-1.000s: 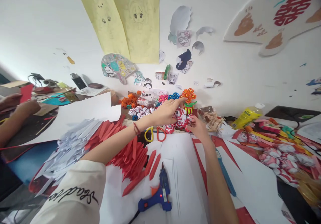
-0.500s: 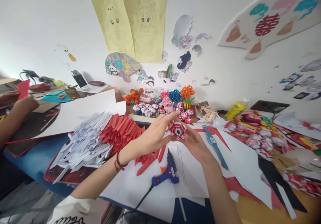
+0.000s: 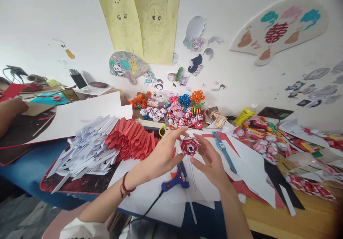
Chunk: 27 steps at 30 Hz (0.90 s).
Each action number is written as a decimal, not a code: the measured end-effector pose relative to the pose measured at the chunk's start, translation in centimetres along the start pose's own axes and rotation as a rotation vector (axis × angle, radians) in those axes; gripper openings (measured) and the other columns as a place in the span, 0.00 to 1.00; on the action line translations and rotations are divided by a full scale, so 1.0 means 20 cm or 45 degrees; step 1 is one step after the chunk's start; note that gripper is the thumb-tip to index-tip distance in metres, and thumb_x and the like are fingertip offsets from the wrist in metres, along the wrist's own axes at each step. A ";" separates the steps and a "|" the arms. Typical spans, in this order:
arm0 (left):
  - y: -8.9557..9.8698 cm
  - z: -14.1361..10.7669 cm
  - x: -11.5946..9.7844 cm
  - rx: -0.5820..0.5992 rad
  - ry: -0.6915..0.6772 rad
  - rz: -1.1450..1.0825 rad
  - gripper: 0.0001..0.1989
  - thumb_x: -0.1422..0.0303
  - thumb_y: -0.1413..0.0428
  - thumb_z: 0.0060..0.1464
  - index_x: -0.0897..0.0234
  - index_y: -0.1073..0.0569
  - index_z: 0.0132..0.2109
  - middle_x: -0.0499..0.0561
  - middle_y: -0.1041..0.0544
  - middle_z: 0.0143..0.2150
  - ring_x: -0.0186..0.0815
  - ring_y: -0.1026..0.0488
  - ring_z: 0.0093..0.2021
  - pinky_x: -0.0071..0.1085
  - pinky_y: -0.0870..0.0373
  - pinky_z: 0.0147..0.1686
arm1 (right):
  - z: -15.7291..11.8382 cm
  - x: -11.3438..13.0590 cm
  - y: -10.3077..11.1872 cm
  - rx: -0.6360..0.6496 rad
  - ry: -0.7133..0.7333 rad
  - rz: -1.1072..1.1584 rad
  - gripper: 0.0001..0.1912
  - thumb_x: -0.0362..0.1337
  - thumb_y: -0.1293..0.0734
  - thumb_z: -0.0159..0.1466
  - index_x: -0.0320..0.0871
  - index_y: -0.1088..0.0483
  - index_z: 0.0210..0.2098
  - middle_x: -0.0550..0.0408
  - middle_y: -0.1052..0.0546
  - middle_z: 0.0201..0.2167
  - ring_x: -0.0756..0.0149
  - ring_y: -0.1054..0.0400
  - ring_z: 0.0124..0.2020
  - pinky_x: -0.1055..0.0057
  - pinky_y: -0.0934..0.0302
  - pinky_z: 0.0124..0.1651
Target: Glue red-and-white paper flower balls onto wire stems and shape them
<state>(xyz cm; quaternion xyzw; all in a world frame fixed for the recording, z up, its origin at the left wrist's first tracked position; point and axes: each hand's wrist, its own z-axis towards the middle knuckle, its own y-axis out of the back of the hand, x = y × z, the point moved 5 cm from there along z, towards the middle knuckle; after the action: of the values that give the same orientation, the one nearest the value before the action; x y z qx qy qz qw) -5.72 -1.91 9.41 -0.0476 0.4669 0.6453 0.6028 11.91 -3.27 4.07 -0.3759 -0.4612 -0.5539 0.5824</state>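
Observation:
Between my two hands is a round flower of folded red and white paper (image 3: 189, 146), its layered petals circling a dark centre. My left hand (image 3: 163, 151) is curved around its left side, thumb below and fingers above. Opposite it, my right hand (image 3: 210, 160) has bent fingers at the flower's right edge and its thumb underneath; the exact contact is partly hidden. Below the hands, a blue glue gun (image 3: 177, 182) with a lit red light lies on white paper (image 3: 150, 196). Thin sticks (image 3: 193, 176) lie beside it.
Heaps of white paper strips (image 3: 85, 148) and folded red paper pieces (image 3: 130, 139) lie left. Yellow-handled scissors (image 3: 162, 130), finished paper flowers (image 3: 154, 114) and a blue cutter (image 3: 224, 151) lie beyond. At far left, another person's hand (image 3: 13, 108) is near red paper (image 3: 12, 90).
The fingers of my right hand have spread and bent more around the flower, which has turned slightly. The view has shifted, and the scissors now show behind my left hand.

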 end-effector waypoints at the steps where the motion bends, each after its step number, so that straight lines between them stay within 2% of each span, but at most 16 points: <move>1: -0.01 0.00 0.00 -0.018 0.010 0.032 0.40 0.80 0.44 0.57 0.53 0.51 0.70 0.56 0.30 0.59 0.44 0.33 0.55 0.44 0.32 0.56 | 0.00 0.00 0.01 -0.003 0.007 -0.022 0.33 0.39 0.26 0.61 0.59 0.36 0.63 0.54 0.32 0.65 0.58 0.31 0.59 0.60 0.35 0.62; 7: -0.08 -0.01 0.00 -0.058 0.052 0.182 0.36 0.78 0.44 0.57 0.55 0.47 0.69 0.56 0.31 0.60 0.46 0.34 0.56 0.46 0.32 0.55 | 0.02 -0.03 0.03 -0.050 0.017 0.028 0.29 0.38 0.25 0.59 0.56 0.31 0.59 0.53 0.28 0.61 0.59 0.29 0.55 0.60 0.32 0.60; 13: -0.10 -0.01 0.01 -0.106 0.115 0.111 0.37 0.73 0.39 0.58 0.52 0.47 0.68 0.54 0.29 0.57 0.45 0.33 0.53 0.43 0.31 0.53 | 0.05 -0.11 0.04 -0.016 -0.053 0.245 0.28 0.40 0.23 0.57 0.55 0.28 0.56 0.51 0.24 0.59 0.54 0.27 0.56 0.58 0.30 0.57; 17: -0.11 -0.02 0.00 -0.172 0.096 0.075 0.36 0.71 0.37 0.57 0.52 0.45 0.66 0.54 0.29 0.57 0.44 0.32 0.51 0.41 0.30 0.50 | 0.05 -0.14 0.05 0.006 -0.078 0.378 0.28 0.43 0.22 0.56 0.55 0.26 0.56 0.51 0.24 0.58 0.52 0.28 0.58 0.56 0.30 0.57; 21: -0.11 -0.03 -0.03 -0.172 0.074 0.086 0.34 0.72 0.37 0.57 0.53 0.43 0.65 0.55 0.28 0.56 0.45 0.31 0.52 0.40 0.30 0.49 | 0.04 -0.13 0.04 0.042 -0.074 0.408 0.29 0.45 0.22 0.56 0.56 0.26 0.56 0.50 0.24 0.59 0.52 0.28 0.57 0.56 0.30 0.56; 27: -0.11 -0.04 -0.05 -0.178 0.013 0.107 0.33 0.72 0.38 0.58 0.55 0.43 0.65 0.56 0.29 0.56 0.44 0.31 0.52 0.40 0.30 0.50 | 0.00 -0.08 0.05 0.029 -0.080 0.355 0.29 0.41 0.22 0.56 0.56 0.26 0.56 0.52 0.23 0.58 0.54 0.28 0.57 0.58 0.31 0.58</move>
<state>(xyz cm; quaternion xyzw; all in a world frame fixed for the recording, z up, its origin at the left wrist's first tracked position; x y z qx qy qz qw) -4.12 -3.64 8.42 -0.0731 0.4252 0.7009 0.5679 13.01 -2.60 2.64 -0.4469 -0.4287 -0.4504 0.6432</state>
